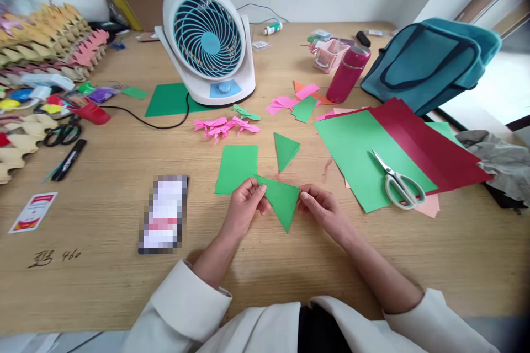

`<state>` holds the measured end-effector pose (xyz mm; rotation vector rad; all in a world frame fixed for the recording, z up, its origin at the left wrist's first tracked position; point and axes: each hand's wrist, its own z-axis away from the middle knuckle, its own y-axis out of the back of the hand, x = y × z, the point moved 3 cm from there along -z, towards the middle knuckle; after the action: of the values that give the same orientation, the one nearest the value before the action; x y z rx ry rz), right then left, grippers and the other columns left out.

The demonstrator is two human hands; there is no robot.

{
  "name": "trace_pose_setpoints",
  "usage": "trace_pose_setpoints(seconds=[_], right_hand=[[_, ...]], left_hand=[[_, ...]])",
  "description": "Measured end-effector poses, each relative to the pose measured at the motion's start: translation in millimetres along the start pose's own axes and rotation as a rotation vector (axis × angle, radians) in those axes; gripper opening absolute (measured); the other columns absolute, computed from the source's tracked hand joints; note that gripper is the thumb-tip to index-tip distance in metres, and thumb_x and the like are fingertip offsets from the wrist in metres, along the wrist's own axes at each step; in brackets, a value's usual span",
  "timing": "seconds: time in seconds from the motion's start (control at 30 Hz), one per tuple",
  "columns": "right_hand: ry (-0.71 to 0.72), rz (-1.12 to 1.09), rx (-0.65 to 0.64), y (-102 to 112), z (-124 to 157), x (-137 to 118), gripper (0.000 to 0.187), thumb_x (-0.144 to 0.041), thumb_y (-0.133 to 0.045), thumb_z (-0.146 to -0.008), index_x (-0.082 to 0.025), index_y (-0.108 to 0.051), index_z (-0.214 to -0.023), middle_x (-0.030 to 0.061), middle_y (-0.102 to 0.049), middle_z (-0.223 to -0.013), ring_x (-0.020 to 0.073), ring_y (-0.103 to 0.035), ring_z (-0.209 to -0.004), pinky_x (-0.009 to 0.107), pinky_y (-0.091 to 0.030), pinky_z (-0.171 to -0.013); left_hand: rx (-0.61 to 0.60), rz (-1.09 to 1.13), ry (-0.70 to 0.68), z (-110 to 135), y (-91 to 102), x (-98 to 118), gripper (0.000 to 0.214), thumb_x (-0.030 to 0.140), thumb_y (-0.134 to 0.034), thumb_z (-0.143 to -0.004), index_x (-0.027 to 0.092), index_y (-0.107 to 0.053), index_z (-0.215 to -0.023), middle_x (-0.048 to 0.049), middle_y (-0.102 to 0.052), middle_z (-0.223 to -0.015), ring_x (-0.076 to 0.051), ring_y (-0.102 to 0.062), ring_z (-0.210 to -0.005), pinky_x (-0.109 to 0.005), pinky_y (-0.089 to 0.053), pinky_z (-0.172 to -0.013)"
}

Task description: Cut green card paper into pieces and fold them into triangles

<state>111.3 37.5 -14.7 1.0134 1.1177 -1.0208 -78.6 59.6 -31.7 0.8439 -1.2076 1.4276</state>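
A green paper triangle (283,202) is held up between my two hands, its point hanging downward. My left hand (248,201) pinches its left corner between thumb and fingers. At the opposite corner, my right hand (322,205) has its thumb and fingers closed on the edge. Just behind my left hand lies a green paper square (238,168). A second folded green triangle (285,150) rests on the table beyond the held one. Pink folded paper figures (219,128) lie farther back, with a small green folded piece (246,113) beside them.
A white fan (209,41) stands at the back. White-handled scissors (399,185) lie on green and red paper sheets (430,149) at right, near a magenta bottle (348,74) and teal bag (430,63). At left are a phone (163,214), black marker (69,160) and black scissors (63,132).
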Motion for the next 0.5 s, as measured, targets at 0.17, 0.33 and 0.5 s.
trace_pose_setpoints(seconds=[0.17,0.33,0.5], right_hand=[[0.051,0.034,0.021,-3.9,2.1,6.0,0.039,-0.058,-0.050,-0.093,-0.021,-0.058,-0.082,0.0003,-0.057,-0.071,0.0157,-0.054,-0.067,0.027,-0.044,-0.062],[0.101,0.112,0.023,-1.3,5.8,0.0,0.040,-0.057,-0.043,-0.096,-0.021,-0.059,-0.089,-0.0004,-0.055,-0.070,0.0161,-0.051,-0.066,0.027,-0.042,-0.062],[0.094,0.066,-0.034,-1.2,7.1,-4.4,0.038,-0.055,-0.046,-0.096,-0.021,-0.062,-0.100,0.0033,-0.065,-0.090,0.0182,-0.062,-0.080,0.031,-0.049,-0.077]], left_hand=[[-0.015,0.055,0.039,1.8,-2.0,-2.3,0.043,0.049,-0.076,-0.073,0.020,-0.044,-0.074,0.0066,-0.059,-0.052,-0.011,-0.062,-0.047,-0.016,-0.042,-0.041],[-0.062,0.147,0.072,2.7,-5.1,-4.6,0.046,0.049,-0.079,-0.070,0.019,-0.046,-0.077,0.0035,-0.065,-0.065,-0.020,-0.074,-0.066,-0.019,-0.048,-0.042],[-0.150,0.333,0.078,4.7,-6.5,-0.4,0.040,0.046,-0.078,-0.073,0.018,-0.051,-0.083,-0.0013,-0.072,-0.082,-0.021,-0.075,-0.077,-0.026,-0.058,-0.058]])
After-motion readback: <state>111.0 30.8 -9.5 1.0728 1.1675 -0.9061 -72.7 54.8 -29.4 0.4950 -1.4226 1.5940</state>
